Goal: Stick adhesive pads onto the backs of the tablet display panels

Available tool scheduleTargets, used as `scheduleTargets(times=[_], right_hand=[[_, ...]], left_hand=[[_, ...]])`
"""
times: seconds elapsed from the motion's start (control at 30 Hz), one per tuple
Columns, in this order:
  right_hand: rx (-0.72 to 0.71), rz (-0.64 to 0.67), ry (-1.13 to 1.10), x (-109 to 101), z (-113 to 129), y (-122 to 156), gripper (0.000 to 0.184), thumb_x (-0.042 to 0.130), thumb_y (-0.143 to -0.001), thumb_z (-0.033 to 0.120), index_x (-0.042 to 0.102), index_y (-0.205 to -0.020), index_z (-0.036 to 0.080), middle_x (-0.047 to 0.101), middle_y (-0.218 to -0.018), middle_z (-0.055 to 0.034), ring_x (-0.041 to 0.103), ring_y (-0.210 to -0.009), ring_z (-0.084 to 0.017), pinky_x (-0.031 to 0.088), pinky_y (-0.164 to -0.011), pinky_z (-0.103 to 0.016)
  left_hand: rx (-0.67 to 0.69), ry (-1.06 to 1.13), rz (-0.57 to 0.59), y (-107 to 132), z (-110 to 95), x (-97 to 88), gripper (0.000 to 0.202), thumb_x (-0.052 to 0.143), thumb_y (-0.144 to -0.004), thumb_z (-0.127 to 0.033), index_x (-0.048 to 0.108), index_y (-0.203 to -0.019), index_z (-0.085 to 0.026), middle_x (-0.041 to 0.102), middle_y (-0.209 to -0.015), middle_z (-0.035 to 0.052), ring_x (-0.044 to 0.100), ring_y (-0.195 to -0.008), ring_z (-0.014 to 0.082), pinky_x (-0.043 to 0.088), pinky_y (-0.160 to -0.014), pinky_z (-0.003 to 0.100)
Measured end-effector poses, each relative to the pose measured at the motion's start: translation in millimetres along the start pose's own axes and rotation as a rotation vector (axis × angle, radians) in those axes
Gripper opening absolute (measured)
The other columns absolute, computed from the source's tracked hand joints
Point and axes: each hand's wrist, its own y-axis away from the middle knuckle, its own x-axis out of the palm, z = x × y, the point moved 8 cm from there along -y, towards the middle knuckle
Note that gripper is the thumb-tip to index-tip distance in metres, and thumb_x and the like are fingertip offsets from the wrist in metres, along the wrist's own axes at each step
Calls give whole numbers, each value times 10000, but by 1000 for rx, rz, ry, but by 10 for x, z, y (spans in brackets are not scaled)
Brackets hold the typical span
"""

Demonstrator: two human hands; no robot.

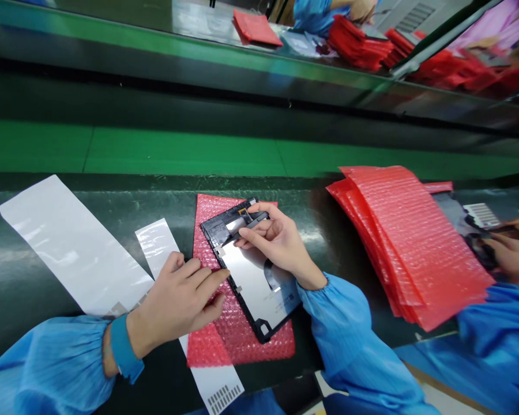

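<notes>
Dark green bench (26, 276) in front of a green conveyor belt (177, 153), factory line. Left hand (177, 300) flat, fingers out straight, holding nothing, pressed on a red bubble sheet (237, 340) with fingertips touching the left edge of the tablet panel (251, 288). Right hand (277, 242) closed in a narrow pinch on a black strip (253, 222), right over the panel's far end. Panel lying back-up on the bubble sheet, just nearer than the pinch; long axis diagonal, far end leaning left, near end toward the right sleeve. Judged mid-fit: strip at the frame but apparently not seated, silver back bare. White strips (69, 242) left of the flat hand. Stack of red bubble bags (415, 242) well right of the pinch, a co-worker's hand (512, 253) beyond it.
</notes>
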Motion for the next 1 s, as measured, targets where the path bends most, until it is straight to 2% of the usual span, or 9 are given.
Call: scheduleTargets(times=[0.2,0.33,0.47,0.6,0.7,0.87,1.0], right_hand=[[-26,13,13,3,6,5,467,831,-899,396,530,-1225,255,774,-742,-14,789,-684,-219,667,-634,-288],[-20,10,19,-2,-1,6,476,834,-893,405,526,-1221,249,770,-738,-11,790,-683,-226,669,-634,-297],[-22,16,27,3,3,6,482,826,-897,403,518,-1228,236,769,-743,-16,794,-690,-231,667,-637,-292],[-23,9,29,1,4,9,479,829,-893,398,522,-1221,231,768,-740,-15,792,-681,-222,665,-633,-280],[-25,14,22,6,-1,6,483,839,-888,395,518,-1211,233,767,-739,-11,792,-680,-219,669,-636,-275],[-41,22,5,16,-11,1,481,846,-888,382,509,-1193,227,776,-744,-22,796,-689,-213,668,-645,-249],[-62,-49,-48,-43,-5,-13,480,863,-873,399,484,-1117,233,781,-728,-30,792,-664,-201,662,-618,-225]], left_hand=[[-53,-63,39,7,38,1,334,564,-1002,-356,640,-1280,-188,704,-938,29,552,-855,214,312,-773,424],[-99,-139,33,18,55,-34,417,583,-959,-448,650,-1282,-193,695,-956,41,575,-896,242,337,-826,469],[-127,-136,15,20,64,-39,579,612,-903,-559,634,-1346,-186,713,-1186,92,610,-1085,298,333,-982,545],[-147,-133,27,33,87,8,725,626,-884,-619,571,-1453,-172,610,-1464,123,540,-1322,366,207,-1168,622],[-144,-128,57,43,97,49,743,623,-892,-637,562,-1473,-179,518,-1568,113,467,-1427,377,95,-1249,625],[-146,-95,86,29,103,65,747,583,-920,-646,550,-1477,-149,483,-1594,112,408,-1499,310,-40,-1311,559],[-153,-64,85,33,107,74,762,595,-895,-663,565,-1455,-147,514,-1570,116,397,-1510,312,-100,-1313,558]])
